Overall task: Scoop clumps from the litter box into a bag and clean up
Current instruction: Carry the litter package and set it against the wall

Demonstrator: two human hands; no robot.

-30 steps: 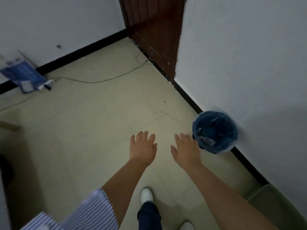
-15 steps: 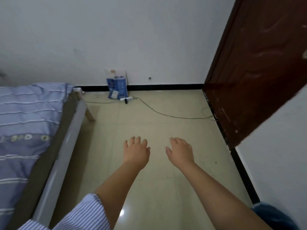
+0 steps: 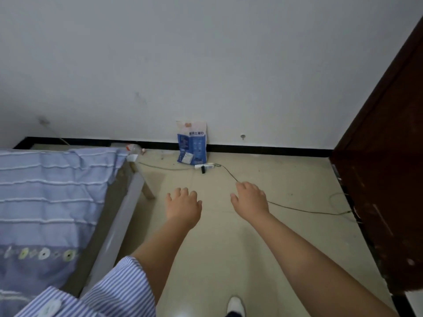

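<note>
Nearest us, a white shoe [image 3: 235, 304] stands on the pale tiled floor [image 3: 229, 248], and a blue-and-white striped sleeve [image 3: 103, 291] covers our left upper arm. Both our forearms reach forward over the floor. Our left hand [image 3: 183, 207] is palm down, fingers loosely spread, holding nothing. Our right hand [image 3: 250, 199] is the same, relaxed and empty, just beside a thin dark cable [image 3: 297, 209] that trails across the tiles toward the door.

To our left stands a bed [image 3: 114, 225] with a pale frame, covered by a lilac striped bedspread [image 3: 50, 202]; its edge runs alongside our left arm, and its wooden leg [image 3: 147, 191] is near our left hand. To our right a dark brown door [image 3: 384, 179] closes that side. Between bed and door the floor lies open ahead of us, crossed only by the cable.

Farther on, a white power strip [image 3: 204, 166] lies on the floor. Just behind it a blue-and-white bag [image 3: 192, 143], with print too small for us to read, leans upright against the white wall [image 3: 206, 65], above the black baseboard [image 3: 263, 149]. A clear plastic bottle [image 3: 135, 148] lies by the far corner of the bed. We see no litter box or scoop from here.
</note>
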